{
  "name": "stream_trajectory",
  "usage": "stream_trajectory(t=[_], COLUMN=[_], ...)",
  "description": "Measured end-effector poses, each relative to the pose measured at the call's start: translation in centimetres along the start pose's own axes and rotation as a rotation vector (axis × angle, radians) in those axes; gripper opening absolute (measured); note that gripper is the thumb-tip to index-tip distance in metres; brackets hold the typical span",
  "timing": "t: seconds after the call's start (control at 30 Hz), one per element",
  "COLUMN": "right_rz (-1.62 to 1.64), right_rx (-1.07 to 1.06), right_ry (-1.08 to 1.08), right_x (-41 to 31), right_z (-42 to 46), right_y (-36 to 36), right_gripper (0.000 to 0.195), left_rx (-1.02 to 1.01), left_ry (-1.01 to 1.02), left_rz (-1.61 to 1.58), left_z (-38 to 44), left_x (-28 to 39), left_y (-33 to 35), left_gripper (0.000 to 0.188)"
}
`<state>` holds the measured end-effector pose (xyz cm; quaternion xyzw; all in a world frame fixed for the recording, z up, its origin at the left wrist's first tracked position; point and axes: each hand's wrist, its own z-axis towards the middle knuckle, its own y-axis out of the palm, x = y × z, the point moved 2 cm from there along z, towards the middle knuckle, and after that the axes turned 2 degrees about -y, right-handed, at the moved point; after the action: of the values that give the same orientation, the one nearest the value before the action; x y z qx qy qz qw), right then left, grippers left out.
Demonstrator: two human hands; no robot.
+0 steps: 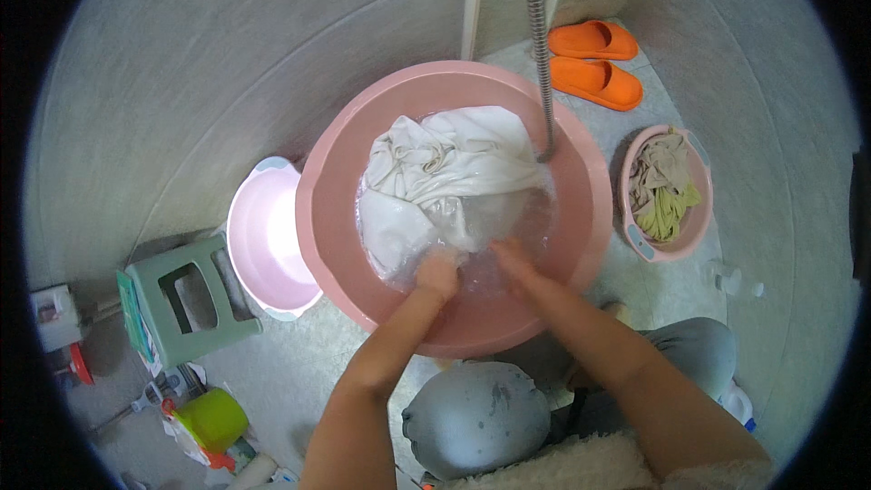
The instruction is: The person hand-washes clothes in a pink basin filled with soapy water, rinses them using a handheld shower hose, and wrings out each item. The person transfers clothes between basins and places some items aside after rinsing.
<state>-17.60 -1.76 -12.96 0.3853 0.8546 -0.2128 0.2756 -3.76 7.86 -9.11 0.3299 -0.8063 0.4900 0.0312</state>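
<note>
A large pink plastic tub (pixel 326 170) holds cloudy water and a wet, bunched white cloth (pixel 469 150). At the cloth's lower edge, my left hand (pixel 439 272) is partly under water, its fingers on or close to the fabric; whether they grip it is hidden. To its right, my right hand (pixel 514 262) dips into the water, fingers stretched toward the cloth and partly submerged. A metal shower hose (pixel 536 13) hangs down into the tub, its lower end at the right side of the cloth.
Left of the tub lie a small pink basin (pixel 255 238) and a green plastic stool (pixel 153 299). Orange slippers (pixel 595 82) and a small pink basin with clothes (pixel 694 224) are at the right. A yellow-green container (pixel 216 418) lies lower left. Grey walls curve around.
</note>
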Motion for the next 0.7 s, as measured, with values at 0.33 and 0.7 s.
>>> stream_trajectory(t=[0.33,0.7], right_rz=[0.427,0.815], right_rx=[-0.48,-0.701], right_ry=[0.465,0.158], right_x=[-6.9,-13.8], right_z=[-6.6,-7.3], right_y=[1.4,1.5], right_gripper=[0.063,0.043], left_rx=[-0.089,0.696], left_ry=[0.117,0.085], left_rz=[-0.445,-0.91], left_z=[-2.3,-4.6], left_x=[4.1,2.9], left_y=[-6.4,-12.0], left_gripper=[0.037,0.036])
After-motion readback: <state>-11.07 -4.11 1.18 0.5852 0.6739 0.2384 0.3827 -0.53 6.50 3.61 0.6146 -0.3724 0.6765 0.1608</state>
